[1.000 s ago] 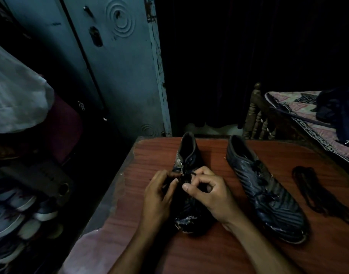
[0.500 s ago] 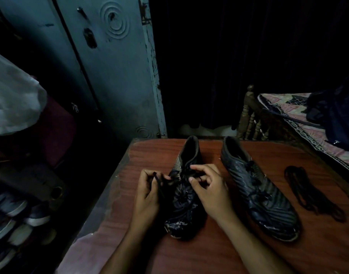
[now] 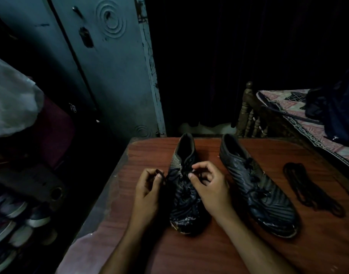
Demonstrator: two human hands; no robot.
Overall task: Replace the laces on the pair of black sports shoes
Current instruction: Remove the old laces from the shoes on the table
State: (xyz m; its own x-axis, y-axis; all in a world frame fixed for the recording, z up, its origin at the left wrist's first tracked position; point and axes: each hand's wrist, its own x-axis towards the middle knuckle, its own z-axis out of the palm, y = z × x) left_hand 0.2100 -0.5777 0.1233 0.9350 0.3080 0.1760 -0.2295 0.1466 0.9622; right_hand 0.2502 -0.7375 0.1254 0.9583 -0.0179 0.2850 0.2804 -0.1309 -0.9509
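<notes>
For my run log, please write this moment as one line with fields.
left hand: pinches lace end | right hand: at eyelets of left shoe | right shoe: untouched | loose laces: on table

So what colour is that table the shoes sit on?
Reddish-brown wood grain; the table shows in the head view, the only one.

Reddish-brown wooden table [image 3: 238, 244], grain visible, near-left corner under pale cloth [image 3: 78, 252]; left black shoe [image 3: 184, 196] at centre, toe toward viewer; right black shoe [image 3: 256, 186] just beside it, parallel; loose bundle of dark laces [image 3: 310, 188] further right, apart from shoes.
</notes>
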